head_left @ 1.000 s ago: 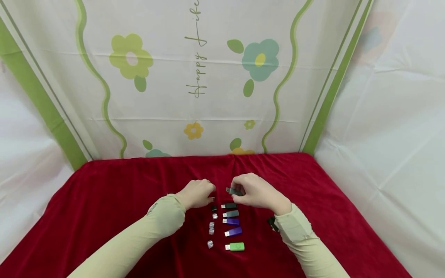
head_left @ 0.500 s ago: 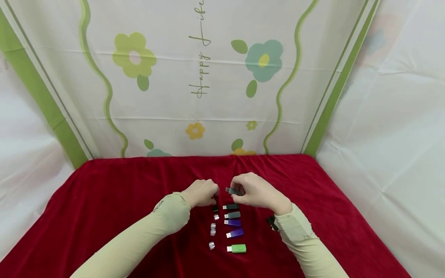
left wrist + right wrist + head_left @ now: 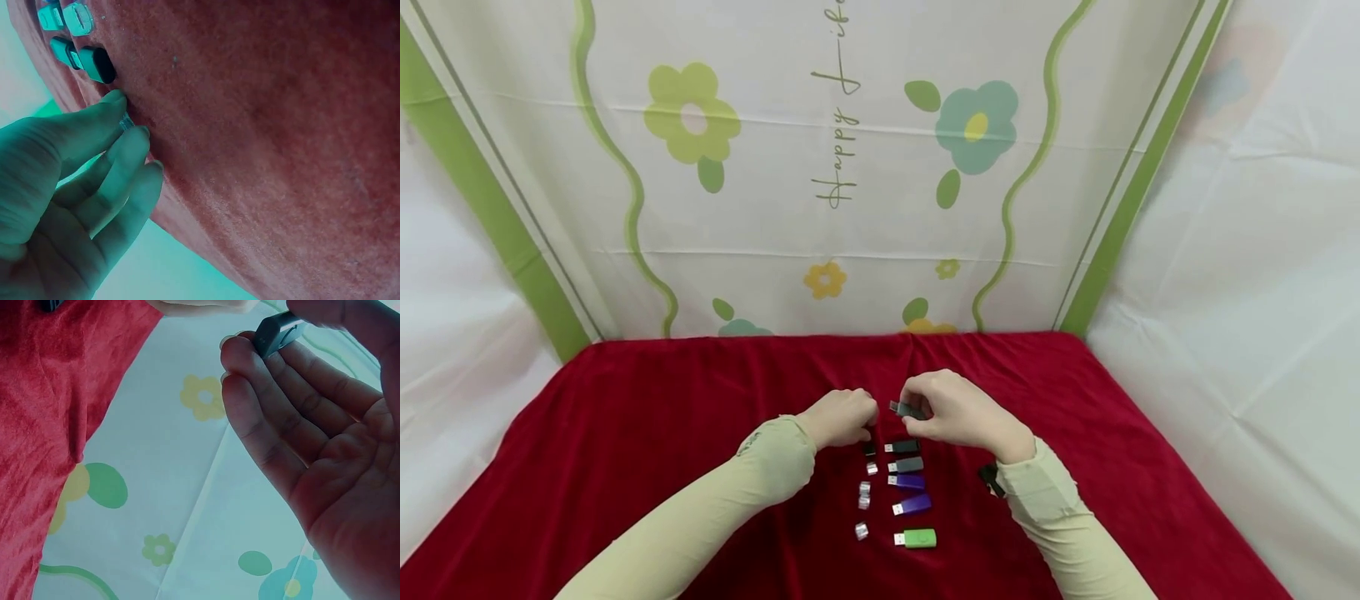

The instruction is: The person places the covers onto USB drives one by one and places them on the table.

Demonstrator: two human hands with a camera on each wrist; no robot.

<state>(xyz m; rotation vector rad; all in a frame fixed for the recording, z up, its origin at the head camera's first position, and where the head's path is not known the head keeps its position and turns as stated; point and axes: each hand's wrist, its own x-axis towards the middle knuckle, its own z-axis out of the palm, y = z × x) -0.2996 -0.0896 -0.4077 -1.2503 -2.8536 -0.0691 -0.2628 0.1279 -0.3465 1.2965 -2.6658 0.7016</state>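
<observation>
1. Left hand point(image 3: 838, 418): grip closed, thumb and fingertip pinching a small clear piece point(image 3: 126, 122), looks like a cap. Piece mostly hidden by the fingers; it sits low at the red cloth on the table point(image 3: 662, 400), cannot tell if touching.
2. Right hand point(image 3: 958, 410): grip pinches a dark USB stick point(image 3: 910, 411) between thumb and fingers. Stick is up by the fingertips, plug end pointing toward the left hand, gap between the two.
3. Nearby: column of sticks toward the person: black stick point(image 3: 902, 447), gray stick point(image 3: 907, 465), two purple sticks point(image 3: 913, 504), green stick point(image 3: 916, 538). Beside them, left: black cap point(image 3: 870, 448) and clear caps point(image 3: 861, 531).
4. Handling, my judgement: hold the stick by its body, fingertips off the plug. Pinch the clear piece by its sides, lightly; it is small and probably slippery.
5. Both hands are best level and in line, not tilted. Left fingertips sit near the black cap, so lift straight up before going sideways, or the row may get knocked.
</observation>
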